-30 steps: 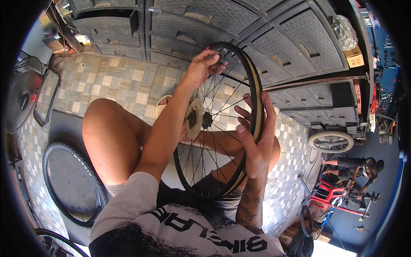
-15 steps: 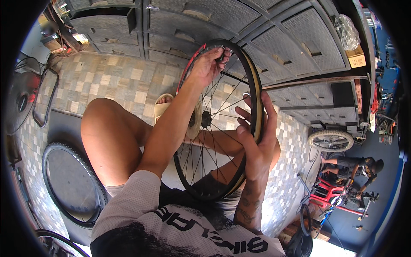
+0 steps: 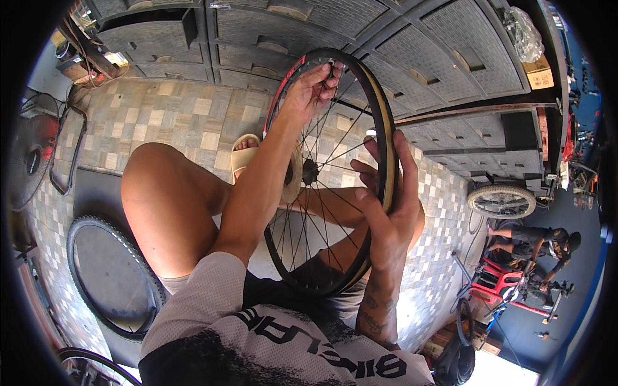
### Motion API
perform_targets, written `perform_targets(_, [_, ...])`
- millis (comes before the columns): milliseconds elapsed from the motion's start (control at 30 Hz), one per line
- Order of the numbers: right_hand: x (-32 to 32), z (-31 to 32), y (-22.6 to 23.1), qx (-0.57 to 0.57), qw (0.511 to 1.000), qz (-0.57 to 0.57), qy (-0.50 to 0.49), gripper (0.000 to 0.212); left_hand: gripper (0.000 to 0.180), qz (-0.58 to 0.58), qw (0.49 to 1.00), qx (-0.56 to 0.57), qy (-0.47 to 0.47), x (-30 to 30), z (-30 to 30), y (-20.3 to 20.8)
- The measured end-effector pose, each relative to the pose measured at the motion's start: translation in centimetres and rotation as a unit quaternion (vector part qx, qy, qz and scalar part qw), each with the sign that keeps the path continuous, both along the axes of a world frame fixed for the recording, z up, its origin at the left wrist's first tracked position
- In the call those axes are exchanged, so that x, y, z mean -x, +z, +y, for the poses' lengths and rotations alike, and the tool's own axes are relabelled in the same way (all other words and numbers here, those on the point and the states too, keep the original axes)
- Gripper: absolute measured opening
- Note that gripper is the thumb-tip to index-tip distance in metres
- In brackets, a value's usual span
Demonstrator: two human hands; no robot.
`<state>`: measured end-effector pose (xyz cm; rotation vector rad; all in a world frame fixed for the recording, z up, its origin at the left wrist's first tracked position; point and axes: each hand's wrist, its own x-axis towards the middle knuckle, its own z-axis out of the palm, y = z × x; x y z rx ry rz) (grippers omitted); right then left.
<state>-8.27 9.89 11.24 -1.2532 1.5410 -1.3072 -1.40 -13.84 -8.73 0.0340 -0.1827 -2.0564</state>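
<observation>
A bicycle wheel without a tyre (image 3: pixel 385 128) stands upright between my legs, with a black rim, a tan band around it and thin dark spokes. Its black hub (image 3: pixel 309 171) shows in the middle. At the far upper part of the rim, my left hand (image 3: pixel 312 91) is closed in a pinch beside the spoke ends; a small dark thing at its fingertips is too small to name. On the right side, my right hand (image 3: pixel 389 206) grips the rim, thumb on the near side and fingers spread around it.
Grey drawer cabinets (image 3: pixel 270 38) line the far side. A loose black tyre (image 3: pixel 72 257) lies at left, near a standing fan (image 3: pixel 35 154). At right are another wheel (image 3: pixel 502 202), a red plastic chair (image 3: pixel 499 280) and a person (image 3: pixel 537 248) bending over a bicycle.
The top of the wheel has shifted slightly up and away, and my left hand has moved a little with it. My right hand keeps its place on the rim.
</observation>
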Motion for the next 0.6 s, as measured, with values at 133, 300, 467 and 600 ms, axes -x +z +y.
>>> perform_targets(133, [0.1,-0.2,0.2,-0.003,1.000,-0.011,-0.002,0.084,0.024,-0.043,0.999,0.019,-0.010,-0.5,0.4,0.7])
perform_targets(300, [-0.3,-0.3,-0.1,0.010,1.000,-0.019,0.004,0.084,0.026,-0.107,0.994,-0.001,0.021,-1.0,0.4,1.4])
perform_targets(467, [-0.4,-0.4,-0.3,0.018,1.000,-0.017,0.007,0.082,0.019,-0.325,0.931,0.033,0.164,0.3,0.5,1.8])
perform_targets(600, [-0.5,-0.6,0.0,0.008,1.000,-0.006,0.008,0.080,0.014,-0.535,0.778,0.089,0.318,1.6,0.9,2.5])
